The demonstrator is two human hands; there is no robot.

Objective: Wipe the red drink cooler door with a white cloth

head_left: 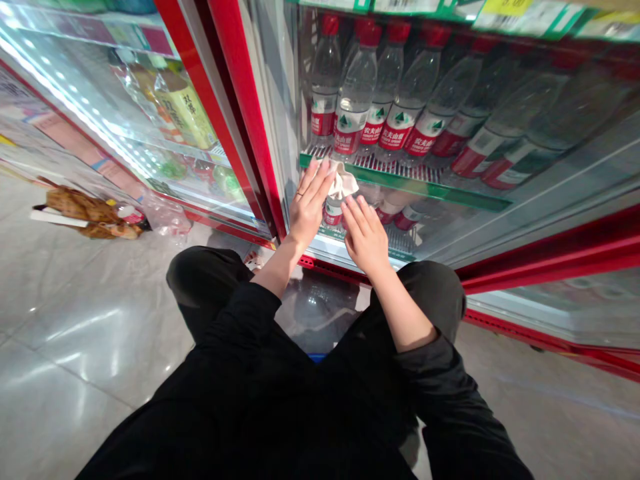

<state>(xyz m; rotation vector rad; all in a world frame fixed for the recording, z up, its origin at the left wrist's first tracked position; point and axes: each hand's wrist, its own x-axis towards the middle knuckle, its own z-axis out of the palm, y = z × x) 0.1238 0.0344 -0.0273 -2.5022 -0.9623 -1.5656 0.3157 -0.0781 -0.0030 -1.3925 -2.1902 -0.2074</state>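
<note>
Between my two hands is a crumpled off-white cloth (343, 181), in front of the cooler's green shelf edge (400, 181). My left hand (311, 203), with a ring on one finger, holds the cloth under its nearly straight fingers, which press it toward the cooler front. Just below and to the right, my right hand (366, 233) has its fingers stretched out, tips close to the cloth's lower edge; whether they touch it is unclear. Behind the hands stand water bottles (350, 127) with red caps and red-and-white labels, with more on the shelf below.
A red cooler frame (245, 113) rises left of my hands. Another cooler section (195, 167) holds drink bottles beyond it. At left, a brown bag (83, 207) and clear plastic (167, 217) lie on the shiny tiled floor (75, 320). My bent knees flank my forearms.
</note>
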